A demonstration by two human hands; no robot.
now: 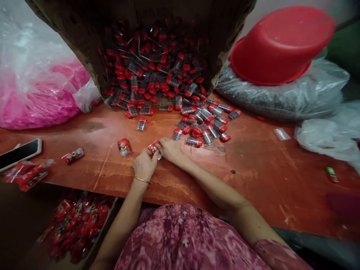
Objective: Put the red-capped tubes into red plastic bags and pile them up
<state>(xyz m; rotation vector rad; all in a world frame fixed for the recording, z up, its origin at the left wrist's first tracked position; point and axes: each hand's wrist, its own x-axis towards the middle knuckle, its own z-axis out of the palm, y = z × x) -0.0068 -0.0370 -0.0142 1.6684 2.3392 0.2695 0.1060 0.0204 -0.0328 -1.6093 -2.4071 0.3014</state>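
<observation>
Both hands meet over the red table [112,172] around one small red printed packet [153,147]. My left hand [144,165] pinches its near left side between thumb and fingers. On its right side my right hand [171,150] has its fingers closed on the packet, covering part of it. Another red packet [124,147] lies to the left of my hands. Beyond my right hand is a loose pile of clear containers with red caps [206,116]. A single red-capped container [141,124] lies apart from them.
A tipped cardboard box [225,62] spills many red-capped containers. At left are a phone [21,153], red packets [26,174] and a bag of pink pieces [42,97]. A lower box [111,217] holds packets. A red tub [281,45] rests on a plastic bag [284,99].
</observation>
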